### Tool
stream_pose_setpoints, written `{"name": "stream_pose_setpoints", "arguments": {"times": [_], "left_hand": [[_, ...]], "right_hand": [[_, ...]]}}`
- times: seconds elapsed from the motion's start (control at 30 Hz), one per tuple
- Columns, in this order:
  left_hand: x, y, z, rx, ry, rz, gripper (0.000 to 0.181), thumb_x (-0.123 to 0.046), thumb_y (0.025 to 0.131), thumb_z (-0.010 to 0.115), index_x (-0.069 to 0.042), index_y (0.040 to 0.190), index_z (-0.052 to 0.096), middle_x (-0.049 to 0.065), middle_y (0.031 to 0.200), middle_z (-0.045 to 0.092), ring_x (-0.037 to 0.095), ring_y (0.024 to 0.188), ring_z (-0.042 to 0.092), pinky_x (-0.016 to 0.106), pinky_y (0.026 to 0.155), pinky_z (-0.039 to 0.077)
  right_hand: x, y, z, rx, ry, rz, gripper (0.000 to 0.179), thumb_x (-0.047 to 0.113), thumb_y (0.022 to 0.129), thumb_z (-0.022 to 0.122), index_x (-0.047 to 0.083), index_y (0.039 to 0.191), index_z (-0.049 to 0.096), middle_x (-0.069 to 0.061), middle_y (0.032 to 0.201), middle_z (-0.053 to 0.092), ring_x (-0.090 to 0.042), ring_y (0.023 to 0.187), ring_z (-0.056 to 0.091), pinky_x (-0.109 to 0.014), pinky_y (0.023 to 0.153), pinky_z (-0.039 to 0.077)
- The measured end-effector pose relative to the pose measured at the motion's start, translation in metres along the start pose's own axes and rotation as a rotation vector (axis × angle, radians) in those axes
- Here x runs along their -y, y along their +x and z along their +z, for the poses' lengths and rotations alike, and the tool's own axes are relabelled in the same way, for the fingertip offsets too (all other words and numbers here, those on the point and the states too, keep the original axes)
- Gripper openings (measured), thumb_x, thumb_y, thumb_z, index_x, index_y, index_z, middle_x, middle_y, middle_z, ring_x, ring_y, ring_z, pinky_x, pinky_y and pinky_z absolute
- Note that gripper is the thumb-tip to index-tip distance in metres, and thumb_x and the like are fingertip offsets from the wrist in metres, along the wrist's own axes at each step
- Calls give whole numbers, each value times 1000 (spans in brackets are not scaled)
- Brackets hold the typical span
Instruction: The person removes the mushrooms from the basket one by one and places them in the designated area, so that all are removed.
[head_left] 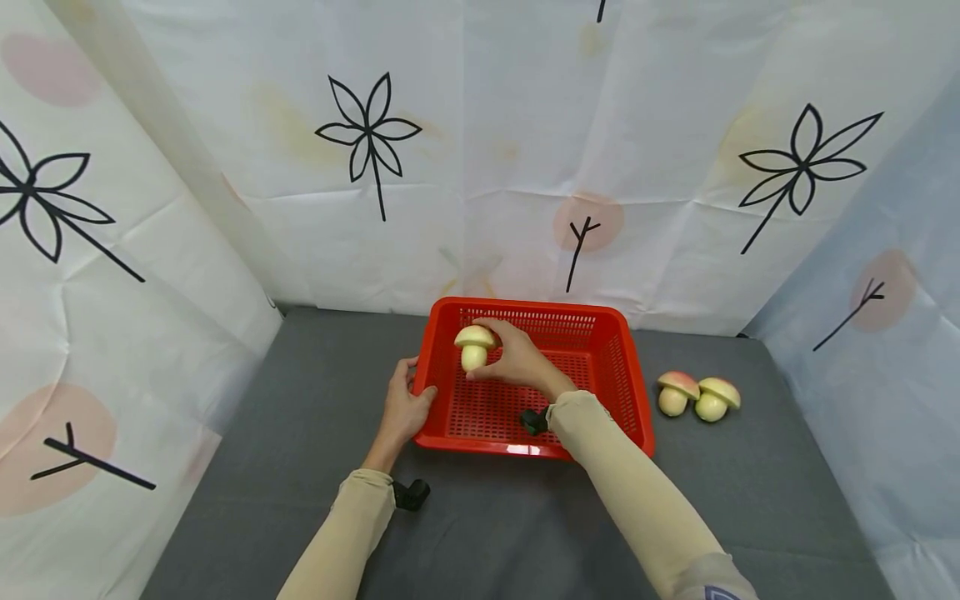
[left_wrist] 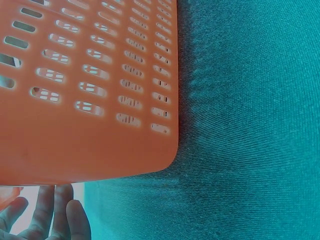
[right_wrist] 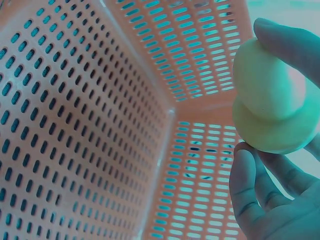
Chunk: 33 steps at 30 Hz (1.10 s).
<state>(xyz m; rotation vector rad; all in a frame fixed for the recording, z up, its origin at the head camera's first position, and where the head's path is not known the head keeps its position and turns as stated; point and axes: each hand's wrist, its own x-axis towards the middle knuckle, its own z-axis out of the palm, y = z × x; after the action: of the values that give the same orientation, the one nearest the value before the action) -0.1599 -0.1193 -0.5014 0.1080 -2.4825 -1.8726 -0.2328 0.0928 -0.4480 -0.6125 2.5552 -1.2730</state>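
Note:
In the head view, a red plastic basket [head_left: 453, 421] with perforated walls sits on the grey tabletop. My right hand [head_left: 517, 358] reaches over its left half and pinches a pale yellow mushroom [head_left: 474, 337], cap up, between thumb and fingers. The right wrist view shows the thumb on the stem end of the mushroom [right_wrist: 270, 85] and the fingers at its cap. At the basket's left side, my left hand [head_left: 405, 408] grips the rim, thumb over the edge and fingers outside. Fingers [left_wrist: 42, 210] show beside the basket wall [left_wrist: 100, 145] in the left wrist view.
Right of the basket, a mushroom with a reddish cap [head_left: 673, 396] leans against a yellow-capped one [head_left: 716, 398] on the grey tabletop [head_left: 750, 500]. White patterned cloth [head_left: 480, 150] hangs behind and along both sides.

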Motion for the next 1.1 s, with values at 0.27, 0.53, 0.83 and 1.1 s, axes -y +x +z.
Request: {"name": "stream_pose_setpoints", "arguments": {"times": [0.27,0.53,0.83,1.1], "left_hand": [[0,0,1,0,-12,-11,54,4,94,59,-1,145,41,27,121,59,44,101,67,53,78,60],[3,1,1,-12,-12,14,53,5,93,57,0,143,41,27,118,59,45,99,67,52,75,60],[1,0,0,9,-47,10,54,6,94,57,0,145,41,30,122,57,49,104,65,59,80,58],[1,1,0,6,-35,-11,55,6,93,58,-2,145,41,27,120,58,47,102,66,57,79,59]], "right_hand": [[8,-20,-14,-51,34,-35,87,20,75,92,10,149,48,-6,134,57,-25,117,57,-47,97,50],[8,-39,-27,-102,70,-52,87,22,75,92,11,148,48,-6,131,58,-27,112,57,-41,85,54],[3,-59,-39,-150,108,-38,86,23,75,92,15,149,48,-5,131,57,-30,110,57,-45,89,55],[-3,-76,-53,-184,90,-44,87,24,76,92,17,150,47,-7,133,56,-31,110,55,-48,84,53]]}}
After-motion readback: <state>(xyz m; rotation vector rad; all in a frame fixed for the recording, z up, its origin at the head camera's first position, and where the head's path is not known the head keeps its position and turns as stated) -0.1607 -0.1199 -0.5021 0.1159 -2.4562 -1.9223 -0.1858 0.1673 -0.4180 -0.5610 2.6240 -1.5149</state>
